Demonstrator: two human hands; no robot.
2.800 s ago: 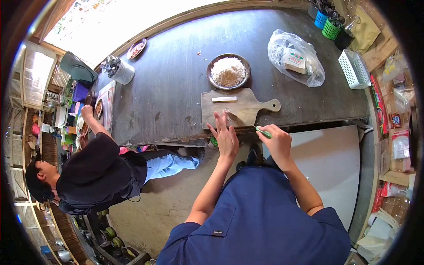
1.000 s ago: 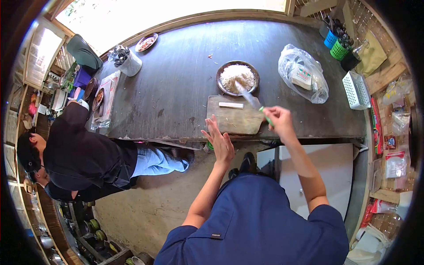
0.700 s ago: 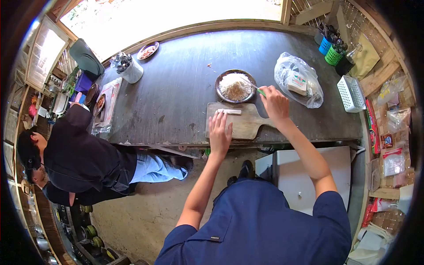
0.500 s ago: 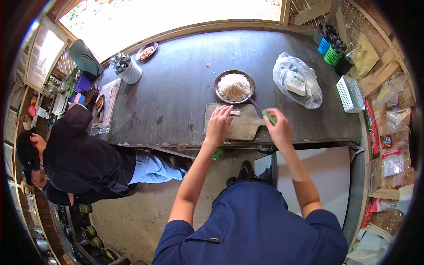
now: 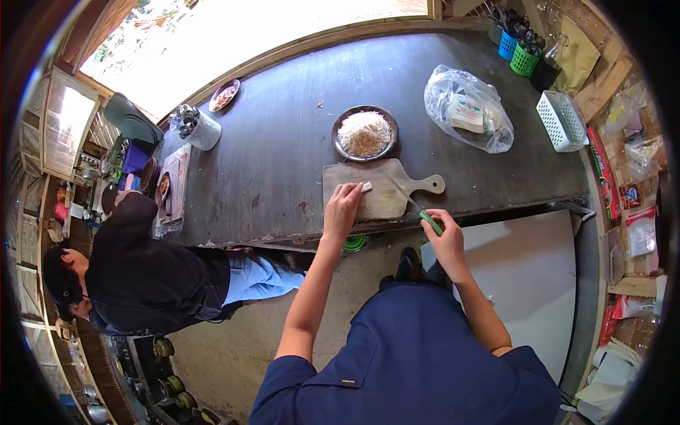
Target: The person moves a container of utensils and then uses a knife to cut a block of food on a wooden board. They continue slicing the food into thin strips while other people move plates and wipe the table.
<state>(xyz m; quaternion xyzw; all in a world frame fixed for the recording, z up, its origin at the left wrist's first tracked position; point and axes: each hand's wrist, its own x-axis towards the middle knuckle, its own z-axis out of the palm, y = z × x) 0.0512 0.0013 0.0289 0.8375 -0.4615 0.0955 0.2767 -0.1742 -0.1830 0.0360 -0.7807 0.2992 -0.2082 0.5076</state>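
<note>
My left hand [image 5: 343, 207] is closed on a small white block [image 5: 366, 187] over the wooden cutting board [image 5: 386, 203]. My right hand [image 5: 446, 237] grips the green handle of a knife [image 5: 430, 222], near the table's front edge. Its blade points up and left over the right part of the board. Just beyond the board sits a dark round bowl [image 5: 336, 144] holding a heap of white shreds [image 5: 363, 130], browner at the near side.
A clear plastic bag [image 5: 499, 134] with a white packet lies to the right, beside a white basket [image 5: 563, 127]. A cutlery container [image 5: 204, 131] and a small plate [image 5: 225, 95] stand left. Another person [image 5: 156, 262] stands at the table's left end.
My right hand has drawn the knife back from the bowl's edge toward the table's front. My left hand, with the white block, stays over the board. The view has shifted slightly.
</note>
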